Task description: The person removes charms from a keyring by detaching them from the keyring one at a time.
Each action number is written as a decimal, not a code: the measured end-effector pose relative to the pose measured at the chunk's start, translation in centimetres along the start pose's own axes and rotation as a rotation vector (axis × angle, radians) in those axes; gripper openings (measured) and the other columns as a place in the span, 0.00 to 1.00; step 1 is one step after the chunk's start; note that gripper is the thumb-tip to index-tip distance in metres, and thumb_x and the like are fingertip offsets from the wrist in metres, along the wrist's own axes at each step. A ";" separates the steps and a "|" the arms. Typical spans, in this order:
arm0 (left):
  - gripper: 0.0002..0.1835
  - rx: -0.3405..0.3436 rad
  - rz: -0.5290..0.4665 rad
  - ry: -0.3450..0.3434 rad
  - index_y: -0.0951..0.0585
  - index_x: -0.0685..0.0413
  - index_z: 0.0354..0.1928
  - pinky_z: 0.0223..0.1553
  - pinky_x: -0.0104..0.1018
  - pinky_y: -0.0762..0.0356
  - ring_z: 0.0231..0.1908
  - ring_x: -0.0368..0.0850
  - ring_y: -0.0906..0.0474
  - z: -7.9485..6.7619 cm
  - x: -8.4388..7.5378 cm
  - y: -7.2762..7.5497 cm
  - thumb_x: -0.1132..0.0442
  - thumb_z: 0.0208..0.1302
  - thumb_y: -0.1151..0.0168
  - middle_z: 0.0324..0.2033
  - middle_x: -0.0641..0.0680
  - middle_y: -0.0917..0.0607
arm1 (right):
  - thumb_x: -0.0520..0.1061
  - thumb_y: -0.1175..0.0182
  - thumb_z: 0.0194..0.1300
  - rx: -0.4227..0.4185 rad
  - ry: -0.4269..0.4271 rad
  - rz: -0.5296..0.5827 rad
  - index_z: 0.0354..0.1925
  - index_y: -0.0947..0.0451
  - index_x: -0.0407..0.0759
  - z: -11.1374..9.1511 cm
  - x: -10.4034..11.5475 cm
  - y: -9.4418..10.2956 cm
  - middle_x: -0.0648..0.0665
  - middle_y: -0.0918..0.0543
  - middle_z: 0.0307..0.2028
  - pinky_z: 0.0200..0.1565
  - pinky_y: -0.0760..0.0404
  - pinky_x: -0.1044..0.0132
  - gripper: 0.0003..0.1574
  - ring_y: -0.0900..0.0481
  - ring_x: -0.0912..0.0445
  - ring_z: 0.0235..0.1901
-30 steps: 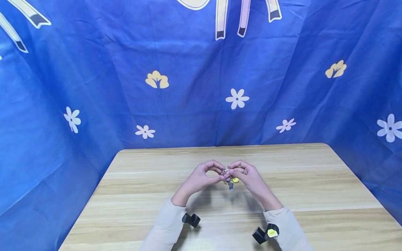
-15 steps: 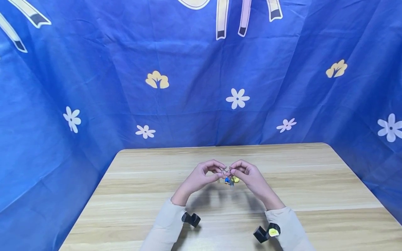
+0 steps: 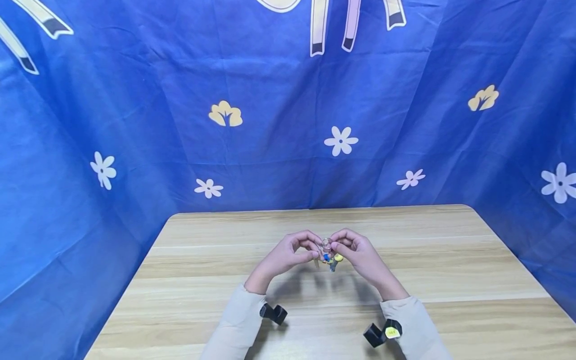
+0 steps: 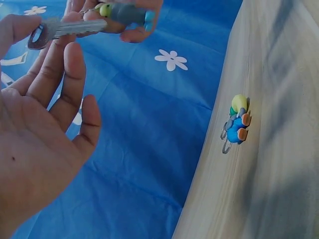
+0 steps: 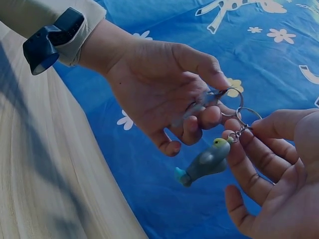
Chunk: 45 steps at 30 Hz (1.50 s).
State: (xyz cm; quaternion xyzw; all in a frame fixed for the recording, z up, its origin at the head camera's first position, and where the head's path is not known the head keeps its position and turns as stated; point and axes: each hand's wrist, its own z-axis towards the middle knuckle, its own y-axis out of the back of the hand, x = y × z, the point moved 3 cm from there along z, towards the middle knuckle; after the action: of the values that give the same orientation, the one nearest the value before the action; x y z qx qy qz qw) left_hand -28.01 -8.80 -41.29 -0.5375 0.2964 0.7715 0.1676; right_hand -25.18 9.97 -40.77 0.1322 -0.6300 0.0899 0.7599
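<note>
My left hand point(image 4: 55, 129) pinches a silver key point(image 4: 75, 30) between thumb and forefinger, its toothed blade pointing away from the thumb. Across from it, my right hand point(image 5: 279, 174) pinches a metal ring at the chain of a keychain. Two linked rings point(image 5: 241, 102) span the gap between both hands' fingertips. From the short chain dangles a grey bird figurine point(image 5: 209, 162) with a yellow-green head and a light blue end. In the head view both hands meet above the table, and the fingers partly cover the rings and key.
On the wooden table point(image 3: 216, 290), beneath the hands, lies a second keychain figurine point(image 4: 234, 127) in blue, yellow and orange with metal rings. A blue patterned cloth point(image 3: 270, 165) hangs behind the table and along its sides. Black cameras point(image 3: 274, 315) sit on both wrists.
Both hands stay nearly in place while the fingers shift on the rings. The grey figurine has swung slightly, the key's blade now shows below the left fingers, and the blue figurine underneath shows more.
</note>
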 end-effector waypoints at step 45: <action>0.10 -0.115 0.226 0.086 0.18 0.56 0.43 0.52 0.41 0.30 0.43 0.42 0.23 0.5 0.7 0.7 0.59 0.62 0.38 0.40 0.55 0.15 | 0.43 0.40 0.65 -0.005 0.090 -0.313 0.39 0.19 0.39 -0.4 0.7 -0.4 0.45 0.15 0.37 0.49 0.24 0.60 0.08 0.21 0.62 0.41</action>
State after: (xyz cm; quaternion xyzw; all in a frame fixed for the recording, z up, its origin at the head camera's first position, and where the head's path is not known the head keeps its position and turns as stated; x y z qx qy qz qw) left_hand -29.01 -9.08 -41.65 -0.5418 0.3173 0.7775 0.0355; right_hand -24.53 9.74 -40.17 0.2227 -0.5674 -0.0256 0.7924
